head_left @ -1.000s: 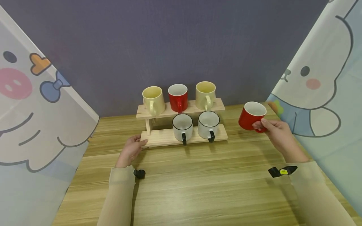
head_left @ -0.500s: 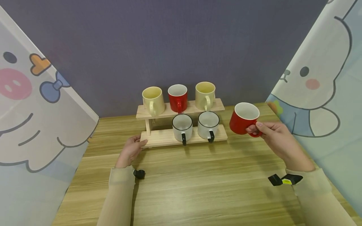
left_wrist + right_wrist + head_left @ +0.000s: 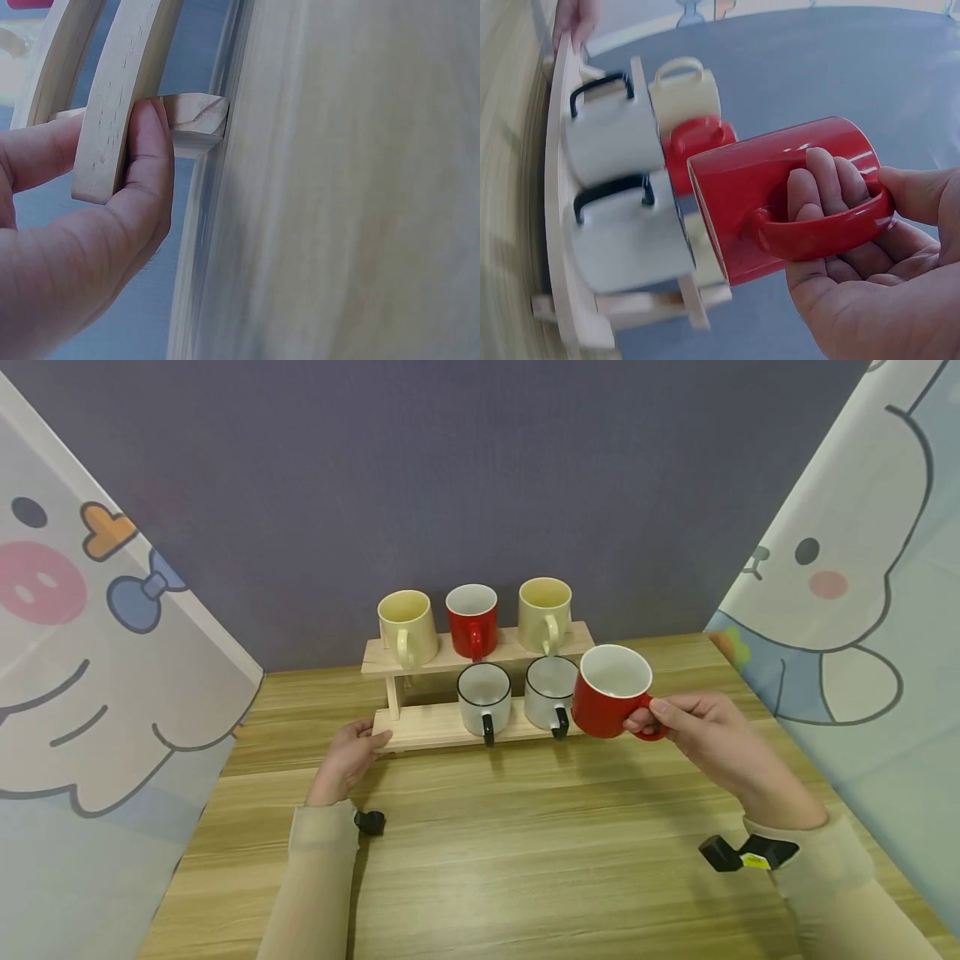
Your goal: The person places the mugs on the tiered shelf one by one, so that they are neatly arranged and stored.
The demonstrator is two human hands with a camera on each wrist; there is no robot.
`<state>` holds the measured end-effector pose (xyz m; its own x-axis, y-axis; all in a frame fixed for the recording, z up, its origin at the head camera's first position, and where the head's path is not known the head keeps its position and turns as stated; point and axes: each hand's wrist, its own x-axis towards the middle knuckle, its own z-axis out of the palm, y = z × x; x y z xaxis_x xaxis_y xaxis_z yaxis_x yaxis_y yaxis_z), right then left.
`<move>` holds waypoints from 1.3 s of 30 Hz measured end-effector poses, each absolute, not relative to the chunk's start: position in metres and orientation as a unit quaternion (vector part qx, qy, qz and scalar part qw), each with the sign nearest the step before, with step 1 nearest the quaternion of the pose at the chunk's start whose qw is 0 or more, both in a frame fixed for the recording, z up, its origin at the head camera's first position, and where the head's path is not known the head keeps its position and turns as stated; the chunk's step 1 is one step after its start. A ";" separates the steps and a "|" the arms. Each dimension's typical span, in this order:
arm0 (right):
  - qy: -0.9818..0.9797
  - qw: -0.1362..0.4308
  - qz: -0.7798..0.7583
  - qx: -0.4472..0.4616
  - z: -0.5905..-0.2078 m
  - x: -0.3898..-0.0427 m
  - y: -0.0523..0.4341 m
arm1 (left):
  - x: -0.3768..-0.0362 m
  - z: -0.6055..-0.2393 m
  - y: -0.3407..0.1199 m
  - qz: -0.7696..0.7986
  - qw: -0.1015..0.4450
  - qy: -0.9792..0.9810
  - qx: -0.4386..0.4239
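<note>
My right hand (image 3: 701, 731) holds a red mug (image 3: 780, 176) by its handle, fingers threaded through the loop. The mug is tilted, raised above the table at the right end of a two-tier wooden mug rack (image 3: 427, 727), and overlaps a white mug there in the head view. My left hand (image 3: 351, 758) pinches the left end of the rack's lower board (image 3: 112, 127) between thumb and fingers. On the upper board stand a yellow mug (image 3: 408, 627), another red mug (image 3: 472, 622) and a second yellow mug (image 3: 543, 614). Two white mugs with black handles (image 3: 483, 697) stand on the lower board.
The rack stands on a wood-grain table (image 3: 525, 860) in front of a dark grey backdrop (image 3: 480, 468). Cartoon-printed panels rise at the left (image 3: 135, 693) and right (image 3: 862, 577) sides of the table.
My right hand has carried the red mug leftward and slightly nearer, from right of the rack to its right end. The left hand and the rack have stayed in place.
</note>
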<state>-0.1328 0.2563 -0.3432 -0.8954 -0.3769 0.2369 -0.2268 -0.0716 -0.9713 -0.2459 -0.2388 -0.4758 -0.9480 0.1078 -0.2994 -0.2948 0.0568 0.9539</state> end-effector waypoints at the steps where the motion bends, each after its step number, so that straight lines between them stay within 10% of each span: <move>1: 0.679 0.059 -0.696 -0.227 -0.342 -0.132 0.253 | -0.246 -0.476 -0.239 0.684 0.148 0.712 -0.064; 39: 0.697 0.140 -0.677 -0.191 -0.379 -0.138 0.051 | -0.248 -0.478 -0.236 0.687 0.126 0.713 -0.068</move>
<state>-0.1385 0.0512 -0.3789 -0.8880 -0.4555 0.0631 -0.0769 0.0117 -0.9970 -0.2476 -0.2357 -0.4781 -0.9589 0.0754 -0.2734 -0.2704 0.0470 0.9616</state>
